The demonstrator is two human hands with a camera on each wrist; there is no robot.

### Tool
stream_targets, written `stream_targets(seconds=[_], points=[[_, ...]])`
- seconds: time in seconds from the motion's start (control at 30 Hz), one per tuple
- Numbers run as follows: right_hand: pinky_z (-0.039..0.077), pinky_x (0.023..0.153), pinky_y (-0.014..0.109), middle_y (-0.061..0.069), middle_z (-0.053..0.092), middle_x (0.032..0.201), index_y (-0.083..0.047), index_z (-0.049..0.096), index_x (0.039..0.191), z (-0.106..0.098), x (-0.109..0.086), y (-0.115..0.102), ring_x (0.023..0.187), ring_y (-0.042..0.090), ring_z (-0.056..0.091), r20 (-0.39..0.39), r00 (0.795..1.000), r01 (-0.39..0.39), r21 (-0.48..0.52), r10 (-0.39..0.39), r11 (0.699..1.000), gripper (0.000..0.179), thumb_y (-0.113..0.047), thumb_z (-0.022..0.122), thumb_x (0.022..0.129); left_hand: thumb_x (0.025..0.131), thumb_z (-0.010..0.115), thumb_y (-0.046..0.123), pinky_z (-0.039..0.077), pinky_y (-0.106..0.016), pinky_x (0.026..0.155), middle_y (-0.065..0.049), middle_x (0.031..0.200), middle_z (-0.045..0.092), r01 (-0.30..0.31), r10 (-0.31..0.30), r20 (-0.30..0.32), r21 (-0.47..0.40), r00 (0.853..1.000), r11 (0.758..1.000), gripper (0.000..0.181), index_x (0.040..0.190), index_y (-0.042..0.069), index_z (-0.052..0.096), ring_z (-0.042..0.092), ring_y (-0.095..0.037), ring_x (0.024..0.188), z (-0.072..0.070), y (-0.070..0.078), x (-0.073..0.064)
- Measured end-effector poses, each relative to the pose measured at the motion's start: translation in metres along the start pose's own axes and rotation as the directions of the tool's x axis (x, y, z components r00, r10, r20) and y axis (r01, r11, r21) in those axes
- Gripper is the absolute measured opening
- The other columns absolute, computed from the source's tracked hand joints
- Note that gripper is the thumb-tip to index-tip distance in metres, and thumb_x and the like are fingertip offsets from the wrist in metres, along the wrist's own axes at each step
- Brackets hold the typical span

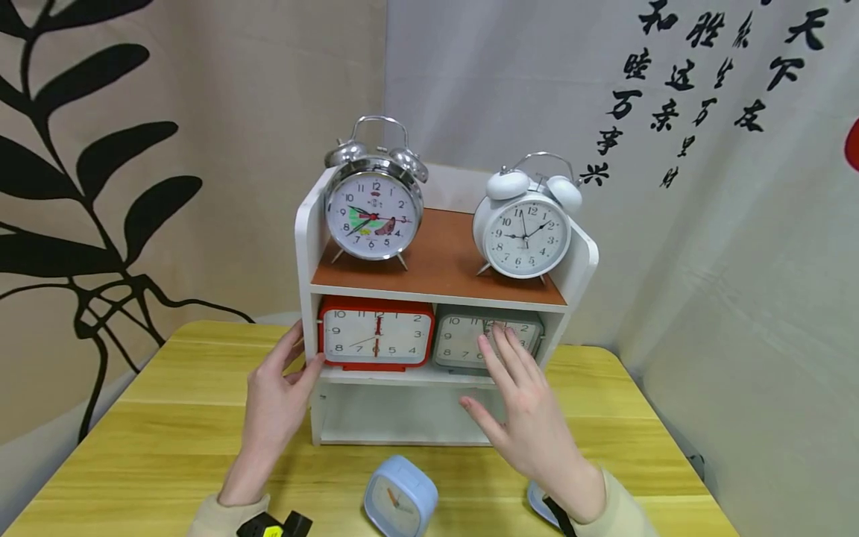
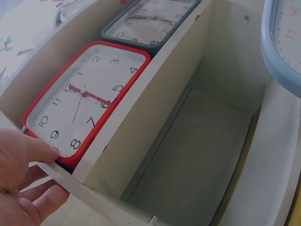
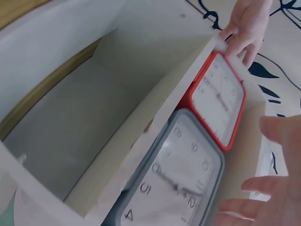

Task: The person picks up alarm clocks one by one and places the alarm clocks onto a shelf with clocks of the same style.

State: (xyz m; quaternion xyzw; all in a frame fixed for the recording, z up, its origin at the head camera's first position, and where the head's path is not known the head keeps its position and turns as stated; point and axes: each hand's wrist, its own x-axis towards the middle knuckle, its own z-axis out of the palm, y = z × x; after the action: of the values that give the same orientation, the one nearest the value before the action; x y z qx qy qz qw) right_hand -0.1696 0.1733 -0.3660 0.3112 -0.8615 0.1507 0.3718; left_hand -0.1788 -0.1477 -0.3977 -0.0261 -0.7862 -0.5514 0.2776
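My left hand (image 1: 278, 403) grips the left side panel of a small white shelf (image 1: 306, 246), fingers outside, thumb in front at the corner of a red rectangular clock (image 2: 84, 94). Beside that clock, on the same middle level, stands a grey rectangular clock (image 3: 181, 165). In front of the grey clock is my right hand (image 1: 526, 406), its fingers extended and spread, holding nothing. In the head view its fingertips overlap the grey clock's face; the right wrist view shows the hand beside it, with a gap.
On the brown top board stand a silver twin-bell clock (image 1: 373, 212) and a white twin-bell clock (image 1: 526, 237). A light blue clock (image 1: 401, 496) sits on the wooden table (image 1: 221, 373) before the shelf. Another blue item (image 1: 539, 501) is partly hidden under my right forearm.
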Motion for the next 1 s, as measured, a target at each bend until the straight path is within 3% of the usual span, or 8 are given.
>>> stream_targets(seconds=[0.1,0.2,0.3,0.4,0.53,0.77,1.0], points=[[0.033,0.132,0.041,0.021,0.049,0.162,-0.004,0.05,0.155,-0.001,-0.005,-0.006,0.149,0.045,0.048,0.018,1.0,0.0,0.029,0.0,1.0,0.076,-0.061,0.045,0.106,0.099,0.067,-0.001,0.051,0.003,0.077,-0.027,0.149,0.06,-0.004,0.004,-0.002,-0.005,1.0,1.0,0.058,0.155,0.004,0.05,0.066,-0.047,0.129,0.0,0.0,0.0],[0.014,0.136,0.021,0.022,0.05,0.162,-0.005,0.048,0.157,-0.001,-0.011,-0.011,0.148,0.048,0.049,0.033,0.999,0.004,0.054,-0.006,0.999,0.075,-0.061,0.047,0.105,0.099,0.067,-0.001,0.051,0.003,0.077,-0.027,0.149,0.061,-0.005,0.005,-0.001,-0.004,1.0,1.0,0.058,0.155,0.004,0.05,0.066,-0.047,0.129,0.0,0.0,0.0],[0.008,0.133,0.015,0.022,0.049,0.162,-0.01,0.045,0.16,0.0,-0.018,-0.017,0.147,0.049,0.048,0.063,0.998,0.002,0.074,-0.007,0.997,0.074,-0.059,0.051,0.105,0.1,0.067,0.0,0.051,0.003,0.077,-0.026,0.15,0.06,-0.001,0.001,0.003,-0.004,1.0,1.0,0.058,0.155,0.004,0.05,0.066,-0.047,0.129,0.0,0.0,0.0],[0.027,0.133,0.026,0.019,0.048,0.163,-0.014,0.042,0.162,0.001,-0.026,-0.023,0.149,0.046,0.047,0.113,0.994,-0.005,0.073,-0.004,0.997,0.073,-0.056,0.056,0.104,0.1,0.067,0.001,0.05,0.003,0.078,-0.025,0.15,0.06,0.006,-0.006,0.004,-0.007,1.0,1.0,0.057,0.155,0.005,0.051,0.066,-0.046,0.13,0.0,0.0,0.0],[0.052,0.116,0.051,0.016,0.046,0.165,-0.016,0.041,0.163,0.006,-0.035,-0.03,0.151,0.041,0.046,0.189,0.982,0.006,0.05,-0.015,0.999,0.074,-0.055,0.06,0.103,0.1,0.067,0.001,0.052,0.001,0.078,-0.024,0.15,0.061,0.008,-0.008,0.005,-0.015,1.0,1.0,0.058,0.155,0.006,0.051,0.066,-0.045,0.13,0.0,0.0,0.001],[0.059,0.108,0.05,0.012,0.042,0.169,-0.018,0.038,0.164,0.021,-0.052,-0.039,0.153,0.036,0.045,0.286,0.958,0.018,0.043,-0.029,0.999,0.076,-0.058,0.058,0.103,0.1,0.068,0.001,0.062,-0.014,0.082,-0.023,0.15,0.061,-0.005,0.005,0.004,0.001,1.0,1.0,0.058,0.155,0.007,0.052,0.068,-0.044,0.129,0.0,-0.001,0.001],[0.061,0.105,0.045,0.016,0.049,0.164,-0.011,0.047,0.158,0.036,-0.062,-0.045,0.147,0.037,0.052,0.302,0.949,0.073,0.059,-0.088,0.996,0.075,-0.06,0.058,0.102,0.1,0.068,0.002,0.062,-0.015,0.082,-0.024,0.149,0.062,0.005,-0.005,0.007,0.002,1.0,1.0,0.057,0.155,0.007,0.052,0.068,-0.044,0.129,0.0,0.0,0.001]])
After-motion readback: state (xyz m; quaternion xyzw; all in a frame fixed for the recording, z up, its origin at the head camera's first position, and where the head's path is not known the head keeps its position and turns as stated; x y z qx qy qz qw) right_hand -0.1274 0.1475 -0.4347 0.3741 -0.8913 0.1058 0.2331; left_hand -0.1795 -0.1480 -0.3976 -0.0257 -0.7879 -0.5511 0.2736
